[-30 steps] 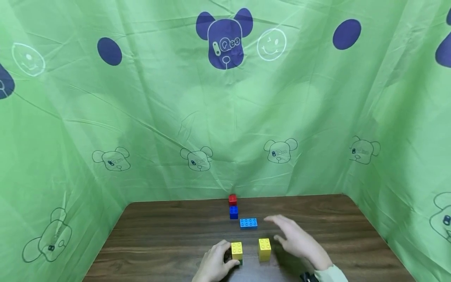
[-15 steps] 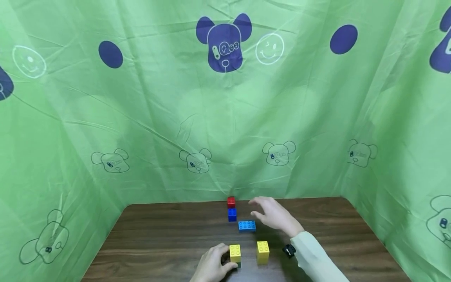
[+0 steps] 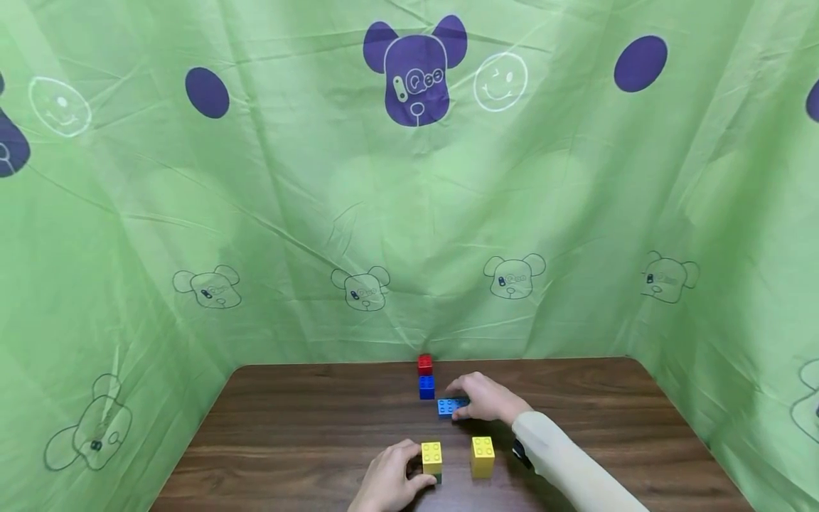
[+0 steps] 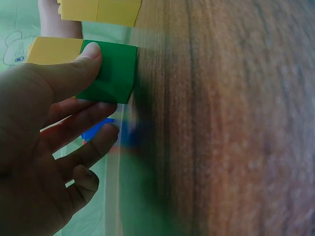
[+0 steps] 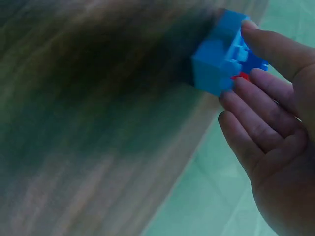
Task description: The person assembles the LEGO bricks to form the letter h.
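Observation:
My left hand [image 3: 387,481] holds a two-brick stack near the table's front, thumb on one side and fingers on the other. A yellow toy building brick [image 3: 431,452] sits on top of a green brick [image 4: 110,72] in that stack. Farther back, my right hand [image 3: 486,398] pinches the light blue eight-stud brick [image 3: 446,407] lying on the table. Its thumb lies on the near side and its fingers [image 5: 251,105] on the other. The brick's right part is hidden under the hand in the head view.
A tall yellow block [image 3: 483,458] stands right of the left hand's stack. A dark blue brick [image 3: 426,387] and a red brick [image 3: 425,365] stand in line toward the back edge of the wooden table [image 3: 288,427]. A green printed curtain [image 3: 288,178] encloses the table's back and sides.
My right hand has moved from beside the tall yellow block, back and leftward, then down onto the light blue brick. My left hand has kept its hold on the yellow-and-green stack.

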`<state>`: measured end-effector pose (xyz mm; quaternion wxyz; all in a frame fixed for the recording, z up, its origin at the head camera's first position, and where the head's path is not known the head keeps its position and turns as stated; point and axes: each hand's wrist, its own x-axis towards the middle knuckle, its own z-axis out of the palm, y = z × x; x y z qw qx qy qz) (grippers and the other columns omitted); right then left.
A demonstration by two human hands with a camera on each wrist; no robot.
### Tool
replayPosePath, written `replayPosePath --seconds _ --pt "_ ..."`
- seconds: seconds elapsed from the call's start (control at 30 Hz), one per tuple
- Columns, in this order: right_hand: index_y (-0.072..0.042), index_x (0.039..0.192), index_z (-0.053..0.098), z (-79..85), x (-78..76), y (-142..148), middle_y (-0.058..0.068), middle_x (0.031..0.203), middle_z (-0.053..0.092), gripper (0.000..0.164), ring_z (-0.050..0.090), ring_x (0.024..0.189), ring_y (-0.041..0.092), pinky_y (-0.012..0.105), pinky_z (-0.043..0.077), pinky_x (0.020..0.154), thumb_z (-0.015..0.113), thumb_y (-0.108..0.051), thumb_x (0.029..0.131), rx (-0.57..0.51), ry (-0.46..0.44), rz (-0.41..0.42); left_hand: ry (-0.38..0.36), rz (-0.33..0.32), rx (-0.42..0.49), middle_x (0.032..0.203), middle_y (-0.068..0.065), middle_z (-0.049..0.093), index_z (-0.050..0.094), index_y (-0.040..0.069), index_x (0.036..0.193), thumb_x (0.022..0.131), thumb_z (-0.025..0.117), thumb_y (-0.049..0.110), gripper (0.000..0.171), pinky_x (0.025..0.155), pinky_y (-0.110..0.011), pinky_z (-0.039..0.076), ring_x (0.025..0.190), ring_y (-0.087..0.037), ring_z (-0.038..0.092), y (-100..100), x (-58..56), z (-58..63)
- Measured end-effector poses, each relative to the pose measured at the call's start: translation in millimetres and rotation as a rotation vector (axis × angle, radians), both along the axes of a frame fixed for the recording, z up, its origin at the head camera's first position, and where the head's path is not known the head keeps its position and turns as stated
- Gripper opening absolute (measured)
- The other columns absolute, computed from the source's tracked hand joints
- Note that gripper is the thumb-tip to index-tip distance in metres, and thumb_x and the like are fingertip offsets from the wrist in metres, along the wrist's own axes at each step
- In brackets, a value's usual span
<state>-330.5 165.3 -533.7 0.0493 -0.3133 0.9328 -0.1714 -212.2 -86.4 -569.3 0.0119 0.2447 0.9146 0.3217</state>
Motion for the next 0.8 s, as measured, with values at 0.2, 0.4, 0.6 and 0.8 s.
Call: replayPosePath --seconds 0.2,0.4,0.6,0.8 --pt "-0.006 0.112 0.075 -14.6 -2.0 6.2 0.006 0.108 0.075 0.039 0.069 0.100 0.020 0.039 0.056 0.089 0.086 -0.027 0.081 -0.009 0.056 0.017 -0.012 0.008 0.004 0.090 0.016 0.063 0.072 0.026 0.100 0.084 0.079 0.048 0.028 0.068 -0.028 0.049 0.081 0.000 0.059 2.0 -0.7 -0.9" --pt "-0.007 0.108 0.077 -20.9 -4.7 9.2 0.007 0.104 0.074 0.034 0.068 0.096 0.020 0.039 0.056 0.086 0.086 -0.026 0.081 -0.039 0.084 0.017 -0.028 0.017 0.011 0.091 0.015 0.064 0.073 0.024 0.103 0.084 0.080 0.047 0.031 0.066 -0.028 0.048 0.080 0.000 0.058 3.0 -2.1 -0.1" --pt "-0.009 0.108 0.079 -22.7 -5.3 7.2 0.002 0.100 0.072 0.034 0.066 0.092 0.016 0.036 0.055 0.084 0.086 -0.028 0.082 -0.033 0.072 -0.007 -0.051 0.020 0.012 0.092 0.015 0.065 0.073 0.023 0.105 0.084 0.080 0.046 0.032 0.068 -0.029 0.050 0.083 -0.002 0.061 2.5 -2.1 0.0" --pt "-0.009 0.109 0.078 -25.1 -2.7 5.4 0.002 0.100 0.071 0.034 0.065 0.091 0.015 0.035 0.055 0.084 0.086 -0.028 0.082 -0.035 0.072 -0.009 -0.086 0.024 0.021 0.093 0.017 0.064 0.074 0.023 0.105 0.084 0.080 0.046 0.032 0.070 -0.029 0.050 0.084 -0.002 0.061 1.2 -1.8 -1.3"
